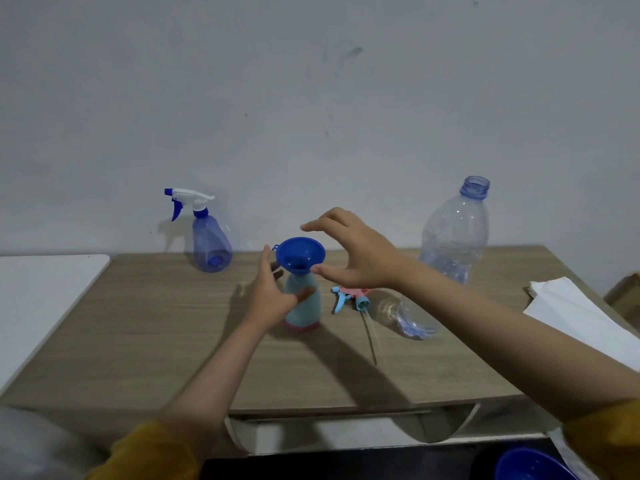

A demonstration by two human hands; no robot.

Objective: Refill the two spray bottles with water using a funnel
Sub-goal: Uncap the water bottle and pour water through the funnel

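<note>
A blue funnel (300,253) sits in the neck of a light-blue spray bottle (304,306) with a pink base, standing mid-table. My left hand (273,292) is open just left of that bottle, thumb reaching toward its side. Spread and open, my right hand (349,251) hovers to the right of the funnel, holding nothing. The bottle's pink-and-blue trigger head (349,296) lies on the table beside it, its tube pointing toward me. A second, translucent blue spray bottle (209,244) with a white trigger stands at the back left. A large clear water bottle (455,233) stands uncapped at the back right.
The wooden table (156,341) ends at a wall behind. A white surface (41,292) adjoins it on the left. White paper sheets (581,313) lie at the right edge. A blue round container (530,465) shows below the table's front right.
</note>
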